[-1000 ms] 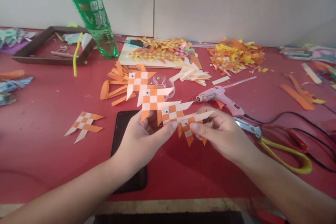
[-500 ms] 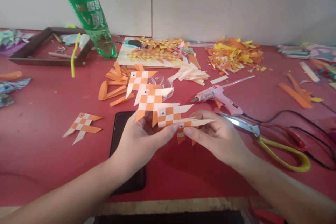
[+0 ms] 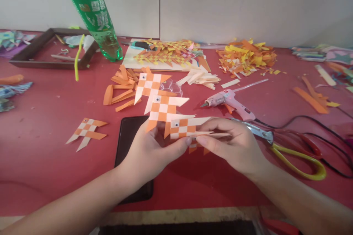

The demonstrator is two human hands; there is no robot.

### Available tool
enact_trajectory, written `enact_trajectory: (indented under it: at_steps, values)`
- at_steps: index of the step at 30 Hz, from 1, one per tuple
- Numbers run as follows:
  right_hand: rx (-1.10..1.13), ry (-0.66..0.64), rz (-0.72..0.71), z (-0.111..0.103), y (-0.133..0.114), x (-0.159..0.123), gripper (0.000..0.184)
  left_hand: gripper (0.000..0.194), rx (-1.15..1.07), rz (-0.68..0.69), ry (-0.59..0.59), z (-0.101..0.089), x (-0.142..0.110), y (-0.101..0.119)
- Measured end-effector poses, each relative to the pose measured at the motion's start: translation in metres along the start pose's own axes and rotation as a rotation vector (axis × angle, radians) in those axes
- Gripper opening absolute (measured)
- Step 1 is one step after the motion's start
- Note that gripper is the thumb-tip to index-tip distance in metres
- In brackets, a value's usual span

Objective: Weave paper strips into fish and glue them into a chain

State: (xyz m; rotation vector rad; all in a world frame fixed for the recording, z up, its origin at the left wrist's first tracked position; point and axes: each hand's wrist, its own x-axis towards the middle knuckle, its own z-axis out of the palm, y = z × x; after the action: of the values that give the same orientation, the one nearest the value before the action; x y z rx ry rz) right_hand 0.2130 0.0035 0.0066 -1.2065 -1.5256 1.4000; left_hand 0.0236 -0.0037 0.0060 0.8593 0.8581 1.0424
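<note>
My left hand (image 3: 150, 150) pinches a chain of woven orange-and-white paper fish (image 3: 165, 108) with googly eyes, fanned up and to the left. My right hand (image 3: 234, 145) pinches the lowest fish of the chain (image 3: 197, 143), which is tilted nearly edge-on and partly hidden behind my fingers. Both hands meet above the red table (image 3: 49, 117), over the right edge of a black phone (image 3: 129, 132). One more woven fish (image 3: 86, 132) lies alone on the table to the left.
A pink glue gun (image 3: 228, 101) and yellow-handled scissors (image 3: 289, 147) lie just right of my hands, with black cables. Behind are orange strips (image 3: 120, 86), cream strips (image 3: 200, 77), a scrap heap (image 3: 245, 57), a board of woven pieces (image 3: 165, 55), a green bottle (image 3: 93, 11) and a wooden frame (image 3: 41, 49).
My right hand has turned the lowest fish from flat and facing me to nearly edge-on and drawn it under the chain. The left hand has lifted the chain slightly.
</note>
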Motion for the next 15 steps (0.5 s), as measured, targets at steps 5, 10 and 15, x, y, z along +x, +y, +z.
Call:
enact_trajectory:
  at_steps: [5, 10, 15]
  values:
    - [-0.056, -0.005, -0.002, 0.000, 0.000, -0.003, 0.010, 0.012, 0.061, 0.011, 0.014, -0.001, 0.001, 0.000]
    - [-0.083, -0.040, -0.017, -0.001, 0.006, -0.006, 0.013, 0.018, 0.090, 0.014, 0.004, -0.002, 0.000, 0.000]
    - [-0.108, -0.044, -0.059, -0.002, 0.009, -0.006, 0.010, 0.017, 0.078, -0.033, -0.014, -0.001, 0.000, 0.002]
